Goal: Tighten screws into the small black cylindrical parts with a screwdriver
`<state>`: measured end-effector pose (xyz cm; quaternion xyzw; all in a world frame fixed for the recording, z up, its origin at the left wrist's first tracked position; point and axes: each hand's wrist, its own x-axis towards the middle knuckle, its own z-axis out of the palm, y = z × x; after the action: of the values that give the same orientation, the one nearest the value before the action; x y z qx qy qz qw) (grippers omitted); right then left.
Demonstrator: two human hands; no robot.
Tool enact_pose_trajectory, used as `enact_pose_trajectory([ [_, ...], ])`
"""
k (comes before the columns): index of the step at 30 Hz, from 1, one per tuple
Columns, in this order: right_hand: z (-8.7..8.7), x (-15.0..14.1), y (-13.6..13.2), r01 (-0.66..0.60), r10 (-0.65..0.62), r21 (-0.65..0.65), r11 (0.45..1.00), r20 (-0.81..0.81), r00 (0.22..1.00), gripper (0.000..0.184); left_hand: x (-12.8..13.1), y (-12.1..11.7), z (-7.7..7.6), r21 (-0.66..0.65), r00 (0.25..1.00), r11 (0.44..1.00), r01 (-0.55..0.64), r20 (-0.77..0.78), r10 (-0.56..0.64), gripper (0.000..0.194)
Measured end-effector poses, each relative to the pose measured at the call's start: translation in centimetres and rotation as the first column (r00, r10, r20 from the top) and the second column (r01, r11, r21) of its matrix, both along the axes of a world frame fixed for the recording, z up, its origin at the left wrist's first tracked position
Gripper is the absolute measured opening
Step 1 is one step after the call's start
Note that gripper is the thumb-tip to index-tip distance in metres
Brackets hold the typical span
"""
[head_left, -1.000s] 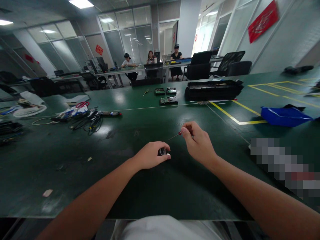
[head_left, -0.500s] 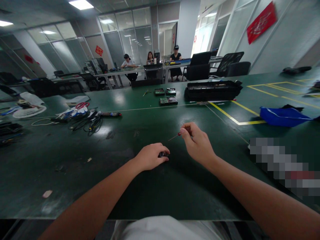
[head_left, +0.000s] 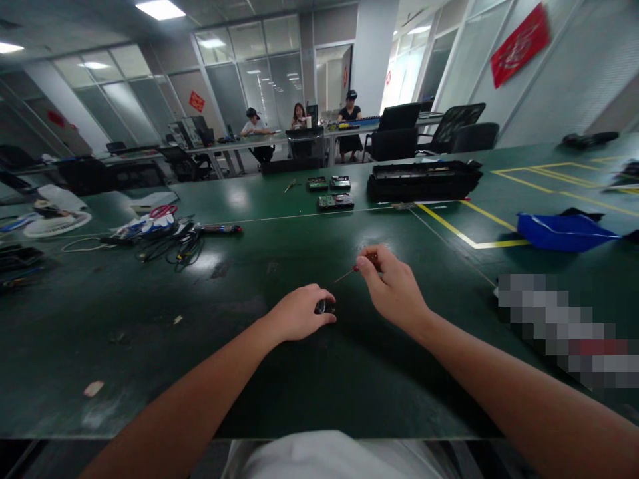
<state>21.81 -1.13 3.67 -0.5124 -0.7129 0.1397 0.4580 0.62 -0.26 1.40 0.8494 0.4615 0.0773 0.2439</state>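
Note:
My left hand (head_left: 298,311) rests on the green table (head_left: 279,372) with its fingers curled round a small dark round part (head_left: 324,307) that has a shiny metal face. My right hand (head_left: 392,286) hovers just to the right and a little behind it, pinching a thin red-handled screwdriver (head_left: 348,271). The screwdriver's metal tip points left and down, a short way above and beyond the small part. Most of the handle is hidden inside my right fingers.
A black tray-like case (head_left: 423,179) and several circuit boards (head_left: 335,200) lie farther back. Cables, scissors and tools (head_left: 164,229) are at the left. A blue bag (head_left: 564,231) lies at the right beside yellow floor-tape lines. Three people sit at a far desk (head_left: 299,120).
My right hand with the screwdriver has shifted slightly left and toward my left hand. My left hand has closed a little more over the small part.

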Motion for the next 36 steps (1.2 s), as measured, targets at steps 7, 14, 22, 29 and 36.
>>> enact_pose_trajectory([
  [7,0.0,0.1,0.0,-0.006,0.006,0.002,1.000,-0.004,1.000,0.017,0.6,-0.8,0.6,0.023,0.996,0.998,-0.051,-0.071,0.053,0.031],
  [14,0.0,0.0,0.0,-0.005,0.005,0.006,1.000,0.008,1.000,0.018,0.3,-0.6,0.1,0.032,0.998,0.999,-0.043,-0.036,0.045,0.027],
  [22,0.1,0.2,-0.1,-0.008,0.009,-0.015,1.000,0.021,1.000,0.019,-0.6,0.6,0.7,-0.181,0.911,0.967,-0.181,0.340,0.234,0.026],
  [29,0.0,0.0,-0.1,-0.012,0.012,-0.006,1.000,0.014,1.000,0.019,-2.3,2.4,1.1,-0.426,0.635,0.878,-0.217,0.622,0.458,0.037],
  [36,0.2,0.1,-0.2,-0.023,0.024,-0.013,1.000,0.013,1.000,0.020,-3.6,3.7,1.6,-0.654,0.249,0.737,-0.171,0.695,0.675,0.027],
])
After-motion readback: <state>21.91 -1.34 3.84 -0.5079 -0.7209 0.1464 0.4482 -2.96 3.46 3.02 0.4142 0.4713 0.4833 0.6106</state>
